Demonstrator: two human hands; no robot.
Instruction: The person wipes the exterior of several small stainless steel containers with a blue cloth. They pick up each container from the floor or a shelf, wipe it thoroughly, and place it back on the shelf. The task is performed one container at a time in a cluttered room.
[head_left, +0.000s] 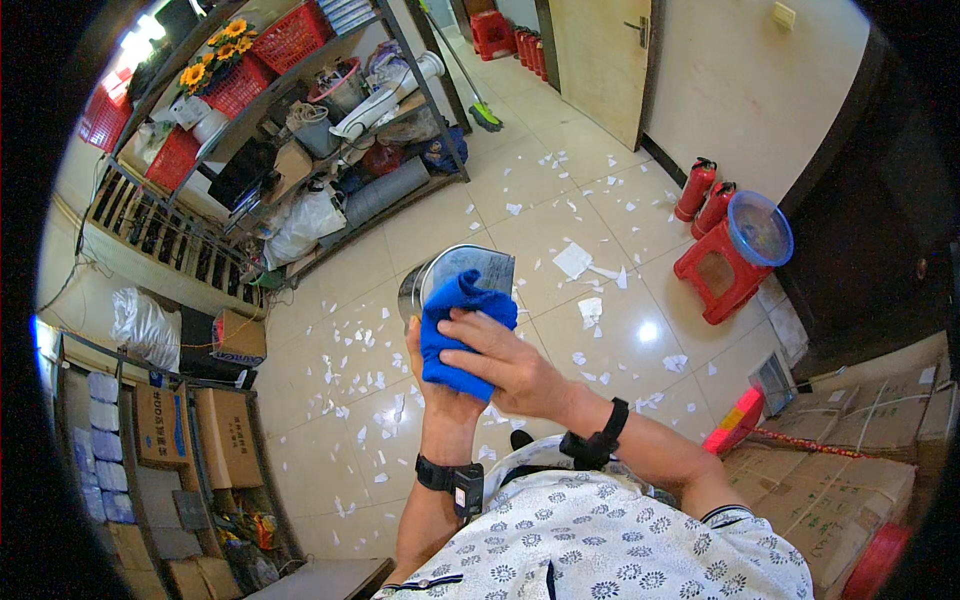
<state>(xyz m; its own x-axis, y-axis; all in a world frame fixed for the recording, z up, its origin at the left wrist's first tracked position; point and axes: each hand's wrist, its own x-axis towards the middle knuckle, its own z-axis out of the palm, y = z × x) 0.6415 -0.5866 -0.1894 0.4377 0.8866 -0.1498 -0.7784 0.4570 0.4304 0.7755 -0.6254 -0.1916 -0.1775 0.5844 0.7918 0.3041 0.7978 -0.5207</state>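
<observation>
A shiny metal object (484, 261), perhaps a container or dustpan with a rounded back and a flat face, is held up in front of me. A crumpled blue cloth (466, 330) lies against its flat face and covers the near part. My right hand (510, 367) presses the cloth with spread fingers. From below and the left, my left hand (442, 386) supports the metal object, its thumb upright by the cloth's left edge. The rest of the left hand's grip is hidden behind the cloth.
White paper scraps (574, 261) are scattered across the tiled floor. Loaded shelving (360, 214) stands at the far left, with a green broom (486, 116) beyond it. On the right are a red stool (716, 274) bearing a blue basin (760, 225), fire extinguishers (697, 187) and cardboard boxes (817, 495).
</observation>
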